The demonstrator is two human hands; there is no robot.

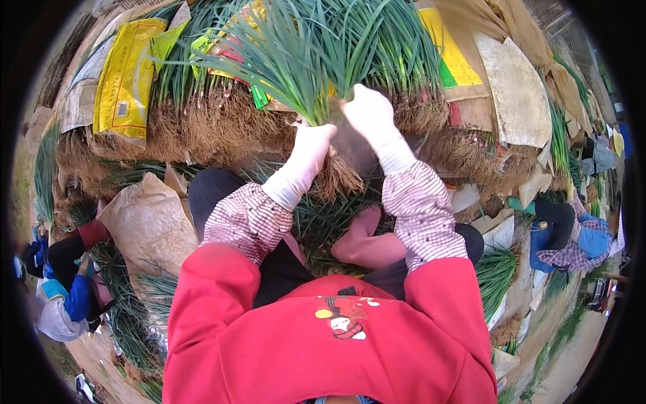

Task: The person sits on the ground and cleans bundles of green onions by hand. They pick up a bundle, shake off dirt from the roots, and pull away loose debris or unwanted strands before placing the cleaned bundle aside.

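Observation:
My left hand point(314, 145), in a pale glove, is closed around the lower stalks of a bunch of scallions point(303, 86). The bunch's green leaves fan up and to the left, and brown roots point(345, 174) hang below the fist. Close beside it, my right hand point(372, 112), gloved too, has its fingers curled on more scallion stalks point(348, 76). Below that hand the view is blurred, so the lower ends are unclear. Just beyond both hands lies a long pile of scallions point(404, 65), roots facing me.
Yellow printed sacking point(123, 76) and a pale sheet point(515, 86) cover parts of the pile. Loose green leaves point(323, 222) litter the ground between my pink boots point(366, 237). A brown sheet point(151, 227) lies at left. Other people sit at far left point(65, 303) and right point(585, 237).

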